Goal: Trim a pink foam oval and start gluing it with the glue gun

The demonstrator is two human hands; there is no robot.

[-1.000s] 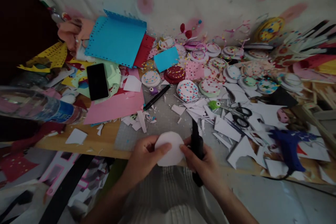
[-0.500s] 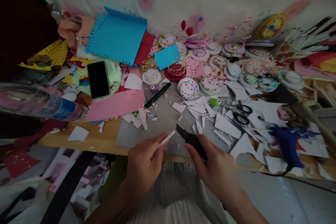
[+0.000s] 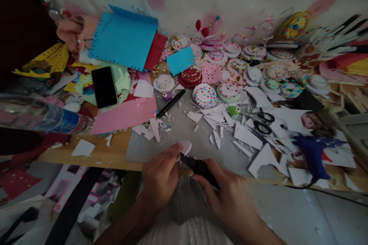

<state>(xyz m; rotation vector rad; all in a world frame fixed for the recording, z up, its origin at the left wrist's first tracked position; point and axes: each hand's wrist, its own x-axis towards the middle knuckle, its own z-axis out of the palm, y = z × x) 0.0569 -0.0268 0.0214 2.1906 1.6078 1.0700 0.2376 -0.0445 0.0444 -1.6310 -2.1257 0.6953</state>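
Near the table's front edge, my left hand (image 3: 162, 172) pinches a small white rounded foam-board piece (image 3: 186, 147), its face tilted up. My right hand (image 3: 225, 187) is wrapped round a black utility knife (image 3: 202, 169). The knife's blade reaches left to the near edge of the white piece, beside my left fingertips; whether it cuts in, I cannot tell. Beneath them lies a grey cutting mat (image 3: 172, 130) strewn with white offcuts (image 3: 247, 136). Just beyond the hands rests a black pen (image 3: 171, 103).
Several dotted round discs (image 3: 204, 95) crowd the back. Scissors (image 3: 263, 121) and a blue glue gun (image 3: 312, 157) lie at right. On the left are a phone (image 3: 104, 87), a water bottle (image 3: 48, 116), pink sheet (image 3: 126, 115) and blue sheets (image 3: 123, 40).
My left hand has turned the white piece from edge-on to show its rounded face. The knife has moved left and down, bringing its blade against or close to the piece.
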